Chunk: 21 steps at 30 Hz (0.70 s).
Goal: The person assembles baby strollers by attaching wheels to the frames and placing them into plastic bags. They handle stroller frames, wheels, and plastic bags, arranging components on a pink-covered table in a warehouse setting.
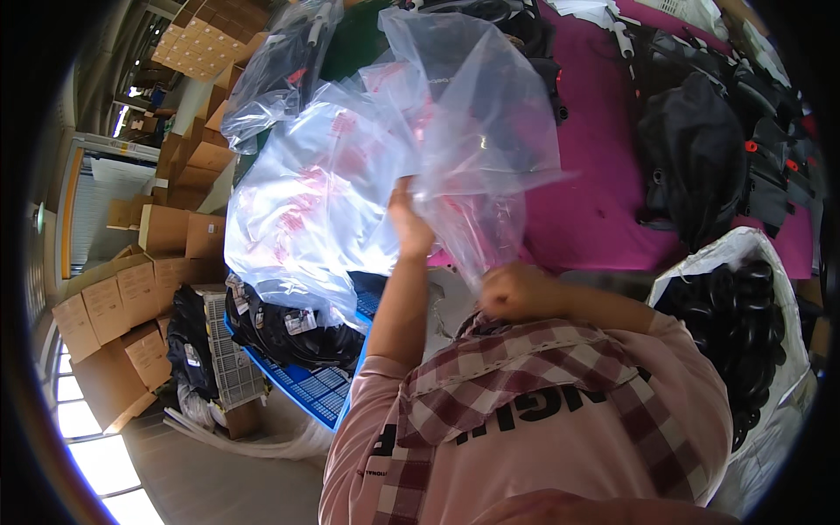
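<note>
Both hands, left hand (408, 220) and right hand (514, 292), on clear plastic bag (472, 114)

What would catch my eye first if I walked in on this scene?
Probably the big clear plastic bags billowing at the centre, gripped by the left hand and the right hand. Behind them lies a bright magenta table with black bags, and cardboard boxes are stacked at the left.

The left hand (408, 219) is reaching under the clear plastic bags (367, 166), which are hiding its fingertips; the right hand (512, 290) is bunching one bag, its fingers turning away from view, grip unclear
</note>
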Motion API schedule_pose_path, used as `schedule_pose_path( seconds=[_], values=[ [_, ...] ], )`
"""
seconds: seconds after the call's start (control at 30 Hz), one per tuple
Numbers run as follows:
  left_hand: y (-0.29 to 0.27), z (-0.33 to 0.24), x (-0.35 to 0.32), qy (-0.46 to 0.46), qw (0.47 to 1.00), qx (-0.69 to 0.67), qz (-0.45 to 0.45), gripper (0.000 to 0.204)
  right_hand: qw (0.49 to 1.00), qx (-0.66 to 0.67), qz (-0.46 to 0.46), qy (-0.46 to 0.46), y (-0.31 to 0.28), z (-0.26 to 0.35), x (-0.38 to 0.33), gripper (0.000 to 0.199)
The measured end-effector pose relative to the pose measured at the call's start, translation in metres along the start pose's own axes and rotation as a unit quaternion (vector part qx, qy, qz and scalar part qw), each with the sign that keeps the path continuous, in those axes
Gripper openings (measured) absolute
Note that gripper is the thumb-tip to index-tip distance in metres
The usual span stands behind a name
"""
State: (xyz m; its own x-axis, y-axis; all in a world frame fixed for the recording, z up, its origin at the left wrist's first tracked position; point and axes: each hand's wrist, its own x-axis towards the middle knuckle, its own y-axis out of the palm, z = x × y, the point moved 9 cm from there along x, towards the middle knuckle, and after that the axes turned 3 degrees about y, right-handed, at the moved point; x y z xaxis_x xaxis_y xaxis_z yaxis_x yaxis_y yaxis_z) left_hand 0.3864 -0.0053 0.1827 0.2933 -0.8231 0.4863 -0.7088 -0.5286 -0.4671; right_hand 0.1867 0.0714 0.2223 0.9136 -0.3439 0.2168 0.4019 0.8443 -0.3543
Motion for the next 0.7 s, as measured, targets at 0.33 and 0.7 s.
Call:
schedule_pose_path(
  seconds=[0.33, 0.7],
  values=[
    [-0.048, 0.06, 0.0, -0.152, 0.98, -0.052, -0.114, 0.045, 0.593, -0.457, -0.63, 0.207, -0.211, 0.005, -0.226, 0.02],
    [-0.023, -0.168, 0.007, 0.128, 0.952, -0.096, 0.261, 0.031, 0.67, -0.534, -0.451, 0.248, -0.228, -0.027, -0.114, 0.025]
  ],
)
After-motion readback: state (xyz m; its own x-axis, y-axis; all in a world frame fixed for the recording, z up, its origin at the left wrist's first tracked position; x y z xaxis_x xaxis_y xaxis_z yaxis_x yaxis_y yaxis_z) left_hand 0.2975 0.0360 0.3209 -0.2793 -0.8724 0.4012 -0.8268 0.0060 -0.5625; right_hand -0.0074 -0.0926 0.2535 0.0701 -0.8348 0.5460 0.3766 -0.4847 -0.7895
